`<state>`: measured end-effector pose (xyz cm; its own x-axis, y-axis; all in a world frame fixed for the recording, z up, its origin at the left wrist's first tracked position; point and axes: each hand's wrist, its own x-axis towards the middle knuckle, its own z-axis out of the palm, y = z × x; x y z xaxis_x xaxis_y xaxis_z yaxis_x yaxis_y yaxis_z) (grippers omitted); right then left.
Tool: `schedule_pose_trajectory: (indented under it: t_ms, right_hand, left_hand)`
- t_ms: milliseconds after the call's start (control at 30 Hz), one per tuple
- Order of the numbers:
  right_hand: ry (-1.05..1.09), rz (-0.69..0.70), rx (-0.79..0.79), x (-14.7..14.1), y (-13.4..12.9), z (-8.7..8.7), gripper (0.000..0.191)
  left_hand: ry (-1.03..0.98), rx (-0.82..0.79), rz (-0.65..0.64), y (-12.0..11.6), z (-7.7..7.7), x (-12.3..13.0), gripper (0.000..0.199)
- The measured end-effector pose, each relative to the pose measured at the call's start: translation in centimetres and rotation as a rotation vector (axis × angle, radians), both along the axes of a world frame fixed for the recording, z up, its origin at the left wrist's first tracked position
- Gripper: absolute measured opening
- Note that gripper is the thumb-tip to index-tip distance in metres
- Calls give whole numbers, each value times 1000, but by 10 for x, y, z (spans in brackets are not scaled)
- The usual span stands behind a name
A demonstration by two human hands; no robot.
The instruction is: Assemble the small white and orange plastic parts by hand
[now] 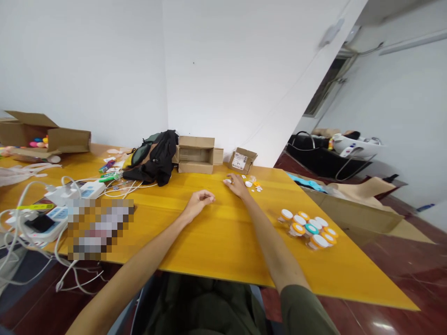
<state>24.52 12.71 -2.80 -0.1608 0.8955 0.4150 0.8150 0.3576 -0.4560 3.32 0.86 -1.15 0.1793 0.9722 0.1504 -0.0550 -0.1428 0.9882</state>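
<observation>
My left hand [198, 204] hovers over the middle of the table, its fingers curled in toward the thumb. Whatever lies between those fingertips, if anything, is too small to tell. Farther off, my right hand [237, 186] has its fingers bent round a small white piece [228, 180]. Beside it lie loose small parts: a white round piece [248, 184], an orange ring [256, 184] and several white bits. To the right of my right forearm stands a cluster of small clear jars [312, 229] with white, orange and teal lids.
An open cardboard box [196, 167] and a smaller box [243, 160] stand by the wall. Left of them lies a black bag [162, 160]. Power strips [92, 190] with white cables and a pixelated object [104, 228] occupy the table's left. A large carton [349, 211] sits beyond the right edge.
</observation>
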Motion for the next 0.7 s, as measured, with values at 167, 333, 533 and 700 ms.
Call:
schedule_pose_trajectory:
  t_ms: [167,333,533,700]
  right_hand:
    - [6,89,-5,-5,-11,1,24]
    - [11,204,5,-12,-24,2,21]
    - [19,296,8,-25,-43,2,22]
    - [40,422,-6,-41,-63,4,23]
  left_hand:
    - [5,29,0,0,2,-1,15]
    - [9,45,33,6,1,-2,12]
    - [57,100,96,15,-3,-5,9]
    - [177,205,207,19,-3,-6,6]
